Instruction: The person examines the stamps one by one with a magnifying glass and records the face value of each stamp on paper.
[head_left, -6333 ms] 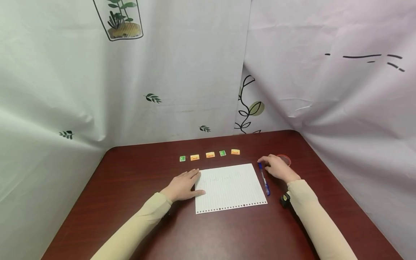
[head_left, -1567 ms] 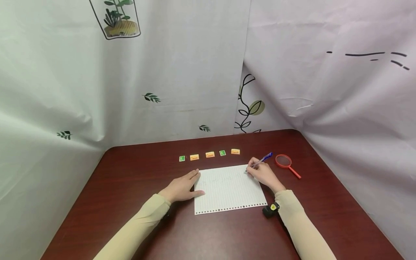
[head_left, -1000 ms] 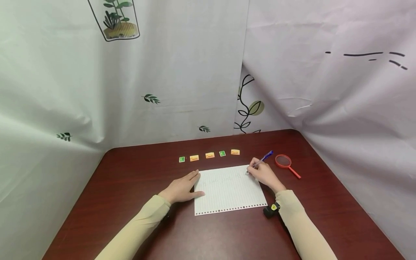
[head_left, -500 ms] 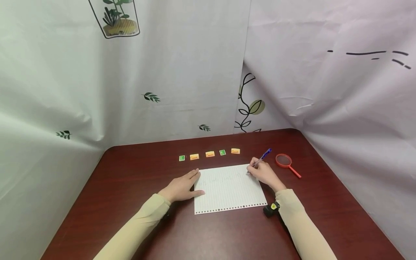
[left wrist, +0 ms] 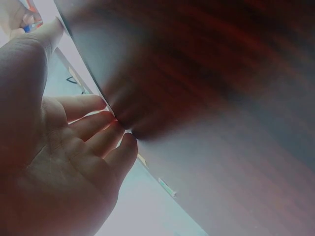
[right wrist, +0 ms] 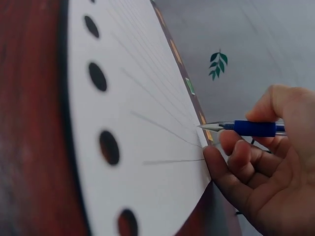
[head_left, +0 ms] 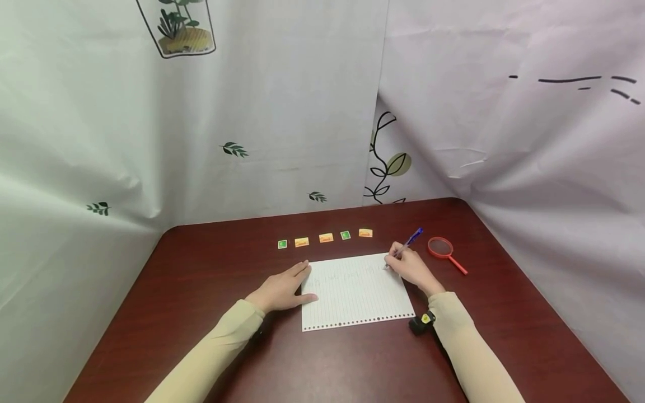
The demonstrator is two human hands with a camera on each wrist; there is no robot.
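Note:
A lined sheet of paper with punched holes along its near edge lies on the dark red table. Faint handwriting runs across its upper part. My right hand pinches a blue pen between thumb and fingers, its tip at the upper right of the sheet. In the right wrist view the pen shows its blue grip and pointed tip at the paper. With fingers extended, my left hand rests at the paper's left edge. The left wrist view shows that hand's palm and fingertips along the edge.
Beyond the paper lies a row of small cards, some green and some orange. A red magnifying glass sits right of my right hand. White printed cloth hangs behind the table.
Earlier my right hand was by the pen, right of the paper; now it holds the pen over the sheet. Lately the pen tip has shifted slightly rightward. My left hand has stayed put.

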